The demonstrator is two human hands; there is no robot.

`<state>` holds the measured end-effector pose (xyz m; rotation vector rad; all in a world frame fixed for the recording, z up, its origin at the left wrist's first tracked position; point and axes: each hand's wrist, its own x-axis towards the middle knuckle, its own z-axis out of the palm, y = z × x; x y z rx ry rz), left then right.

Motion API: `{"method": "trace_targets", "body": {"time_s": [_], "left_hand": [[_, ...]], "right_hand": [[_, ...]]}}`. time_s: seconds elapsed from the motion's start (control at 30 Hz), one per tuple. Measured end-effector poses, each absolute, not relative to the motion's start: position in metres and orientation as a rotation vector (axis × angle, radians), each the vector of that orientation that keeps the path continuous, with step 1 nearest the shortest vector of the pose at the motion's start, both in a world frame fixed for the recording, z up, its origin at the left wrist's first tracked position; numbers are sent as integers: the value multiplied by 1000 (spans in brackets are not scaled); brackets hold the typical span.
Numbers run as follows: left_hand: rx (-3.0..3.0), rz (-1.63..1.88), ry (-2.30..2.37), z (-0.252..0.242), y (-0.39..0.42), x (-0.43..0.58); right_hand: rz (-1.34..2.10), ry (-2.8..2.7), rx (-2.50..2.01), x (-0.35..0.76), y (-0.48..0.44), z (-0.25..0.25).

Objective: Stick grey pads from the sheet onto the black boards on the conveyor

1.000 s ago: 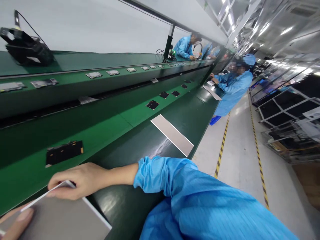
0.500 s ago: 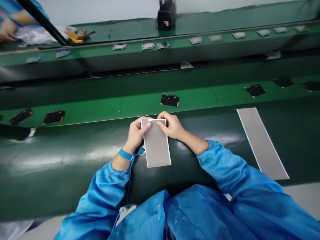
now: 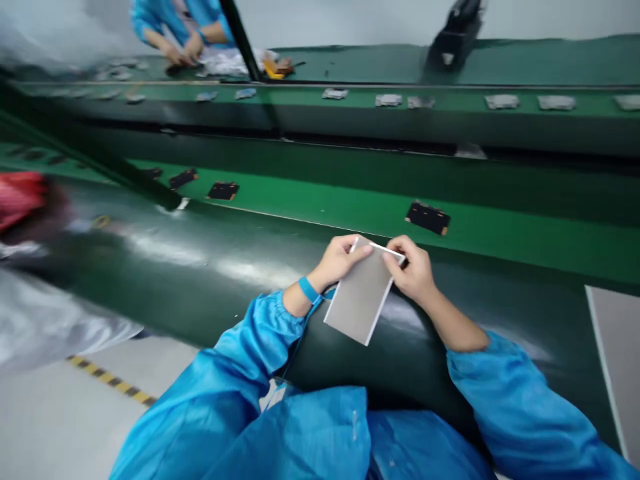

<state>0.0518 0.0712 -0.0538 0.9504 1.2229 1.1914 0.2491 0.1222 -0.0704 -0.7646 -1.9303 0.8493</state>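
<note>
A flat grey rectangular sheet with white edges (image 3: 359, 293) is held between my two hands, tilted over the dark green table. My left hand (image 3: 345, 259) grips its upper left corner, thumb on the face and fingers behind. At the upper right corner, my right hand (image 3: 411, 268) pinches the white top edge between thumb and fingers. Just beyond my hands, a flat black part with small copper-coloured corners (image 3: 428, 217) lies on the bright green strip. A blue wrist strap (image 3: 309, 291) circles my left wrist.
Another grey sheet (image 3: 620, 347) lies at the right. More black parts (image 3: 223, 191) sit on the green belt (image 3: 320, 200). Silvery parts (image 3: 389, 100) line the far ledge. A slanting dark post (image 3: 100, 153) stands left, near a person in red headwear (image 3: 20, 200). Another person's hands (image 3: 184, 55) work across.
The view has swung to the left, bringing a nearby person and the floor into sight. The held sheet now slants, its lower end turned leftward. Both hands keep their hold on it.
</note>
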Motion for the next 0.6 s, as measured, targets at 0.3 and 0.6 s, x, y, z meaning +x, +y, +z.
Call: {"method": "trace_targets", "body": {"time_s": [0.3,0.6], "left_hand": [[923,1190,1112,-59,69,52],[931,1206,1055,-57,70,53]], "right_hand": [[723,-1986,-788,254,120,-74],[682,-2001,-774,255,121,-76]]}}
